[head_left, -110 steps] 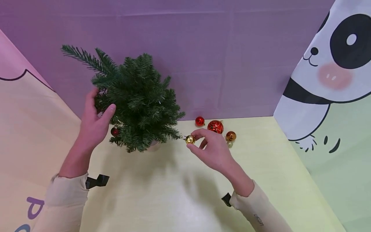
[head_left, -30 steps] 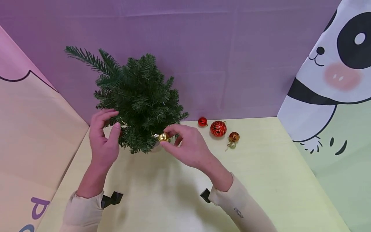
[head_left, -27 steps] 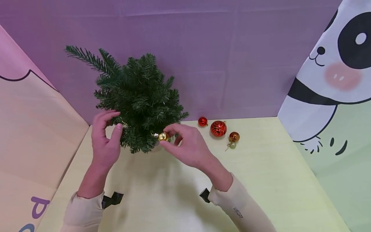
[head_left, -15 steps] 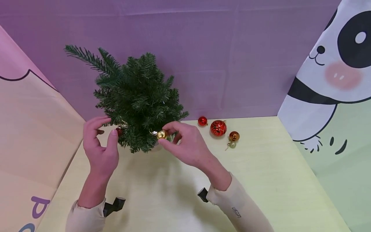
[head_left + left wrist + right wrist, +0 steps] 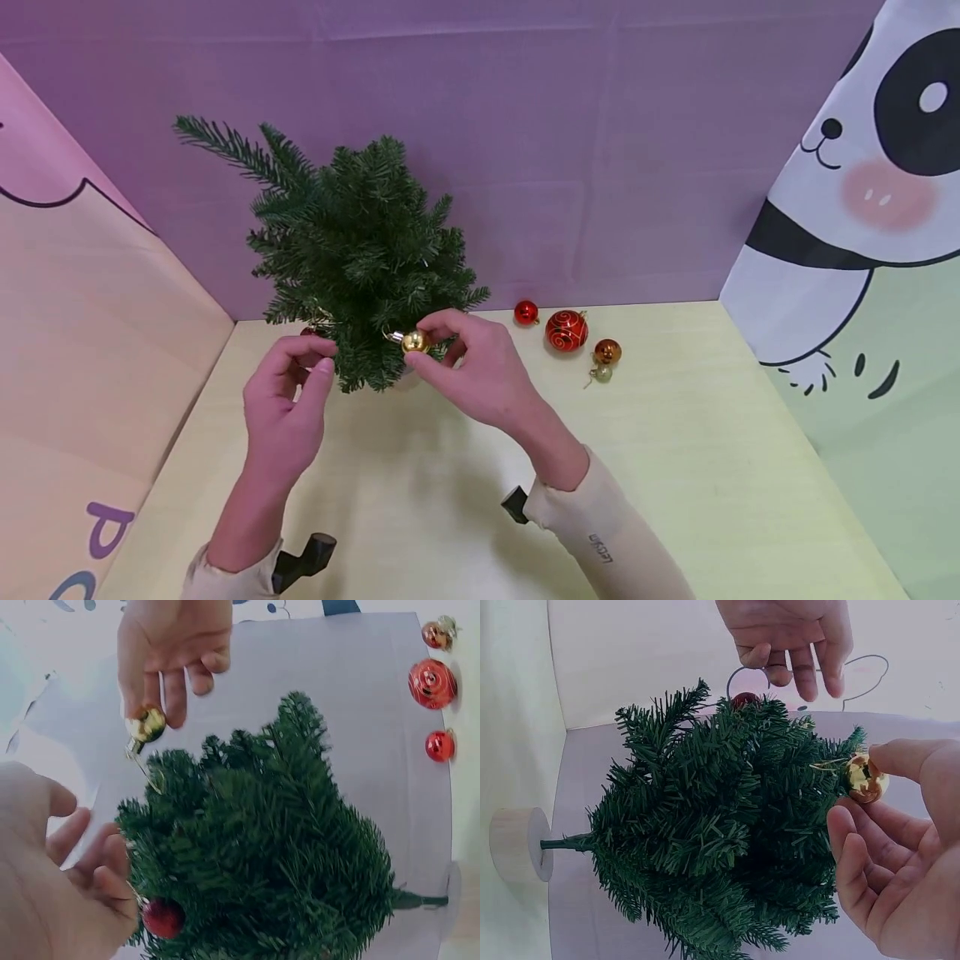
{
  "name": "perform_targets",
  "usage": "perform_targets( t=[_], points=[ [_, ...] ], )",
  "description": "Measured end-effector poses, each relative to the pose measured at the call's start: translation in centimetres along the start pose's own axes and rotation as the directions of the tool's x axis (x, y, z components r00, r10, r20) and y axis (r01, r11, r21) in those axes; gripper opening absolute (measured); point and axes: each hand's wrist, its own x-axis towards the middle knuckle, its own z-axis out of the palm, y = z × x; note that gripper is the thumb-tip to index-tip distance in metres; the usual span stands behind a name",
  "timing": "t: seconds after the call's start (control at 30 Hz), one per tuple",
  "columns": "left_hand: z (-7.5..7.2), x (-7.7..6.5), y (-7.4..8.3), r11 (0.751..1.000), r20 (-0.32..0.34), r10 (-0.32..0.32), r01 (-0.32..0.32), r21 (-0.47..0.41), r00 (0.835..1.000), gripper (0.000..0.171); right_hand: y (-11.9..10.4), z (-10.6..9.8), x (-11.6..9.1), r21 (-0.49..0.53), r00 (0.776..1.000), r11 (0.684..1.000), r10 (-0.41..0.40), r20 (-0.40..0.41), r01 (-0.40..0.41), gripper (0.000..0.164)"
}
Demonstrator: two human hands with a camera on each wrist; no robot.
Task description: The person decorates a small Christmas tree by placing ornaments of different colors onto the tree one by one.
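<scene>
A small artificial Christmas tree (image 5: 367,250) stands at the left of the table. In front of its branches my right hand (image 5: 483,367) pinches a shiny gold bauble (image 5: 415,342) between thumb and index finger. The bauble's silver cap and thin hanging loop point left, towards the needles. My left hand (image 5: 288,408) is at the tree's front left, fingers loosely bent, with nothing in them. Close to that hand, a dark red bauble (image 5: 163,917) hangs on the branches; in the head view it is mostly hidden.
Right of the tree lie a small red bauble (image 5: 526,312), a larger red one with swirls (image 5: 567,331), an orange-brown one (image 5: 607,352) and a small pale gold one (image 5: 602,373). A purple cloth wall (image 5: 637,167) rises behind. The tree's round wooden base (image 5: 521,844) rests on the table.
My right hand has carried the gold bauble left to the tree's front, rising slightly of late. The left hand has come off the tree's left side, down and towards me, and its fingers have drawn together.
</scene>
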Motion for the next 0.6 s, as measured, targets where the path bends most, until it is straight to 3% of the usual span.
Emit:
perform_targets(
  t=[0.1, 0.2, 0.37, 0.6],
  points=[
    [0.2, -0.5, 0.5, 0.997, 0.109, -0.054, 0.048, 0.061, 0.993, 0.024, 0.1, 0.1, 0.0, 0.015, 1.000, 1.000, -0.004, -0.012, 0.005, 0.023],
    [0.5, -0.8, 0.9, 0.991, 0.163, -0.101, 0.084, 0.107, 0.981, 0.030, 0.2, 0.3, 0.0, 0.029, 1.000, 1.000, -0.008, -0.022, 0.009, 0.023],
    [0.9, -0.9, 1.8, 0.978, 0.165, -0.187, 0.168, 0.126, 0.968, 0.033, 0.3, 0.6, -0.1, 0.046, 0.999, 0.999, -0.020, -0.036, 0.021, 0.023],
    [1.2, -1.1, 3.0, 0.946, 0.151, -0.314, 0.294, 0.140, 0.938, 0.032, 0.4, 0.8, -0.1, 0.069, 0.997, 0.996, -0.050, -0.062, 0.054, 0.023]
  ],
)
